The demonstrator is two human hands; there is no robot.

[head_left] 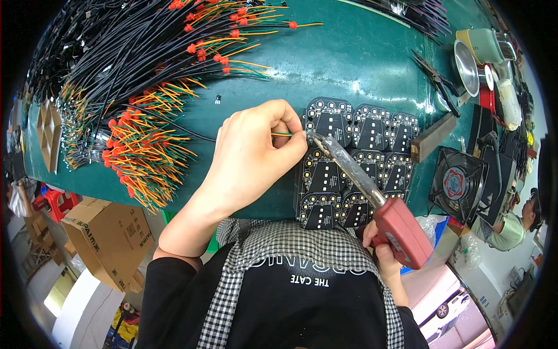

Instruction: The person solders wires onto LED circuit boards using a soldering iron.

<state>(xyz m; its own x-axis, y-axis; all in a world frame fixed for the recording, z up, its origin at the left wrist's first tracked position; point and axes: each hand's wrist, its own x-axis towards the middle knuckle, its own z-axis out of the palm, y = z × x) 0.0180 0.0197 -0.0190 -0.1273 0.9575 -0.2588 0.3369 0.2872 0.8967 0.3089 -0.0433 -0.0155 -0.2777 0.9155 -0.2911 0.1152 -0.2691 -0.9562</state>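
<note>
My left hand [250, 151] is closed in a pinch on a thin cable [195, 134], whose green and yellow wire end shows between finger and thumb. Its fingertips are at the upper left edge of a block of black circuit boards [372, 131] dotted with small light squares. A soldering iron [404, 232] with a red handle slants across the boards, its tip close to the pinched wire end; whether they touch I cannot tell. My right hand [385, 259] is wrapped round that handle from below, partly hidden by it.
Bundles of black cables [133, 58] with orange and green ends and red caps cover the table's left. On the right are pliers [436, 78], a dark bar [433, 138], a fan [459, 183] and a metal bowl [466, 67]. A cardboard box [107, 238] stands below left.
</note>
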